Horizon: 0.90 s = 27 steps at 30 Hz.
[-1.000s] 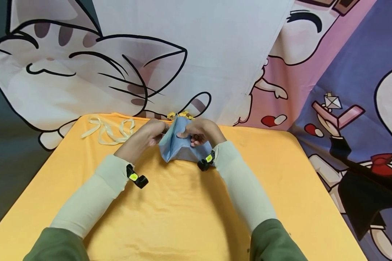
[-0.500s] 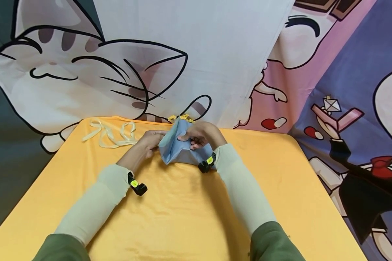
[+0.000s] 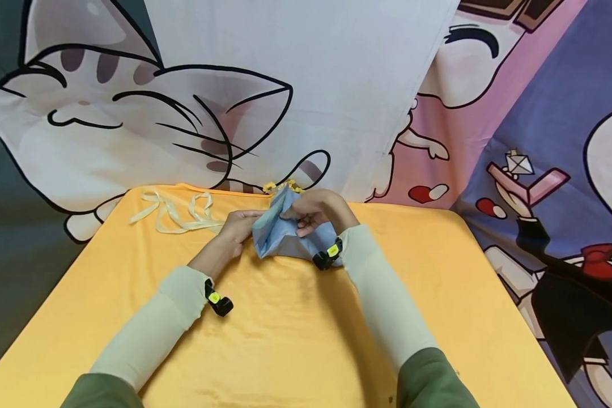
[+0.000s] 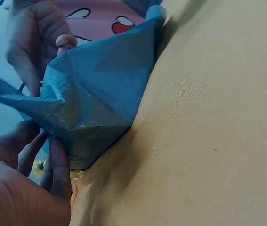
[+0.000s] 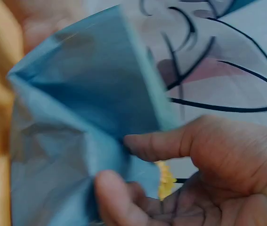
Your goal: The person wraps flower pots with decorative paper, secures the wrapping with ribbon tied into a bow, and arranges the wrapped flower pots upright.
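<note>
A sheet of blue wrapping paper (image 3: 277,229), folded and creased, stands at the table's far edge around yellow flowers (image 3: 270,187) that show above it. My right hand (image 3: 316,211) pinches a fold of the paper between thumb and bent fingers. From the left, my left hand (image 3: 238,226) reaches to the paper's side edge. In the left wrist view, the left fingers (image 4: 60,162) and thumb come together at the edge of the paper (image 4: 107,75), and part of the grip is hidden. The right wrist view shows the right thumb (image 5: 157,145) pressing into the fold.
A pale cream ribbon (image 3: 178,221) lies in loose curls at the back left of the yellow-covered table (image 3: 285,340). Printed cartoon cloth (image 3: 367,113) hangs right behind the table. Black cameras are strapped to both wrists.
My left hand drew back from the paper to the left, then came in to its edge again. The right hand has kept its hold on the fold, shifting slightly rightward.
</note>
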Each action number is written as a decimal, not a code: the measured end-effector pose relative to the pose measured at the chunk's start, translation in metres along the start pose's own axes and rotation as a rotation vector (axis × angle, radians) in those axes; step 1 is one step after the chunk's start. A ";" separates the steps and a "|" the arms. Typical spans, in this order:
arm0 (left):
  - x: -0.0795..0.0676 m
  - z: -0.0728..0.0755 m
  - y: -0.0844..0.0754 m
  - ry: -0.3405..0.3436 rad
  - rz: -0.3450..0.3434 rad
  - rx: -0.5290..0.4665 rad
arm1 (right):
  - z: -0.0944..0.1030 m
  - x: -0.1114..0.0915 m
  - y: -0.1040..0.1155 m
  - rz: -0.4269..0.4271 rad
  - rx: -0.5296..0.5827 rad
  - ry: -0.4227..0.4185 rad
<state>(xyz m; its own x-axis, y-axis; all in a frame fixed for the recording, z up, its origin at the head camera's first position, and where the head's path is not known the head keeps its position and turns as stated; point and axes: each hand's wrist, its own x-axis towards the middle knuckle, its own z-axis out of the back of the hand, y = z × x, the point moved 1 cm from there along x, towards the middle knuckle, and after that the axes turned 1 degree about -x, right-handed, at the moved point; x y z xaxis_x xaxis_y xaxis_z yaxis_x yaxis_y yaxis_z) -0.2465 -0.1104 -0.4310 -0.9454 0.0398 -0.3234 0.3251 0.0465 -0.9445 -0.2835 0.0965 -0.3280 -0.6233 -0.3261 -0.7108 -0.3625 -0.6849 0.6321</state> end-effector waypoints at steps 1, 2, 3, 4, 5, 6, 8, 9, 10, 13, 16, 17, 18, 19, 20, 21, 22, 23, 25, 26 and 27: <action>-0.001 -0.001 0.000 -0.003 -0.004 0.000 | 0.001 -0.001 -0.001 0.008 0.018 0.010; -0.002 -0.002 0.000 -0.002 -0.011 0.006 | 0.003 -0.002 -0.003 0.015 0.039 0.016; -0.003 -0.004 0.000 -0.004 -0.020 0.015 | 0.004 -0.003 -0.004 0.020 0.061 0.021; -0.003 -0.005 0.000 -0.011 -0.035 0.022 | 0.005 -0.003 -0.005 0.024 0.078 0.024; -0.004 -0.007 0.000 -0.017 -0.052 0.029 | 0.005 -0.002 -0.007 0.026 0.092 0.021; -0.005 -0.009 0.000 -0.018 -0.072 0.032 | 0.006 -0.002 -0.008 0.029 0.106 0.013; -0.006 -0.012 0.000 -0.033 -0.118 0.043 | 0.006 -0.001 -0.011 0.026 0.123 0.000; -0.007 -0.014 0.001 -0.044 -0.147 0.051 | 0.006 0.000 -0.012 0.024 0.123 0.000; -0.008 -0.016 0.002 -0.057 -0.180 0.068 | 0.006 0.001 -0.013 0.022 0.121 0.000; -0.012 -0.021 0.003 -0.082 -0.277 0.141 | 0.008 0.004 -0.016 0.014 0.116 0.007; -0.012 -0.026 0.004 -0.063 -0.399 0.300 | 0.010 0.005 -0.020 0.022 0.114 0.021; -0.012 -0.028 0.004 -0.042 -0.433 0.348 | 0.011 0.006 -0.022 0.023 0.118 0.022; -0.012 -0.030 0.004 -0.020 -0.471 0.406 | 0.012 0.006 -0.022 0.024 0.123 0.024; -0.011 -0.032 0.004 0.006 -0.507 0.455 | 0.012 0.006 -0.023 0.025 0.126 0.026; -0.011 -0.034 0.004 0.026 -0.544 0.502 | 0.012 0.006 -0.023 0.024 0.127 0.031; -0.011 -0.036 0.004 0.043 -0.571 0.544 | 0.012 0.006 -0.023 0.020 0.125 0.038; -0.011 -0.038 0.005 0.054 -0.591 0.580 | 0.012 0.007 -0.022 0.016 0.123 0.043; -0.011 -0.039 0.005 0.060 -0.602 0.612 | 0.012 0.007 -0.022 0.012 0.124 0.047; -0.011 -0.041 0.007 0.078 -0.619 0.658 | 0.011 0.008 -0.021 0.006 0.117 0.054; -0.011 -0.042 0.008 0.086 -0.621 0.673 | 0.011 0.008 -0.021 0.004 0.113 0.056; -0.011 -0.044 0.009 0.093 -0.620 0.683 | 0.011 0.008 -0.020 0.001 0.109 0.054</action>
<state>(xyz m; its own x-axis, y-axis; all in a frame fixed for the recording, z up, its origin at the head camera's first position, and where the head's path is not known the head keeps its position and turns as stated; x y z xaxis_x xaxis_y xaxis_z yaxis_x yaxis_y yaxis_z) -0.2323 -0.0669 -0.4333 -0.9306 0.2860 0.2286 -0.3499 -0.5106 -0.7854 -0.2886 0.1154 -0.3428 -0.5869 -0.3633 -0.7236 -0.4366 -0.6106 0.6607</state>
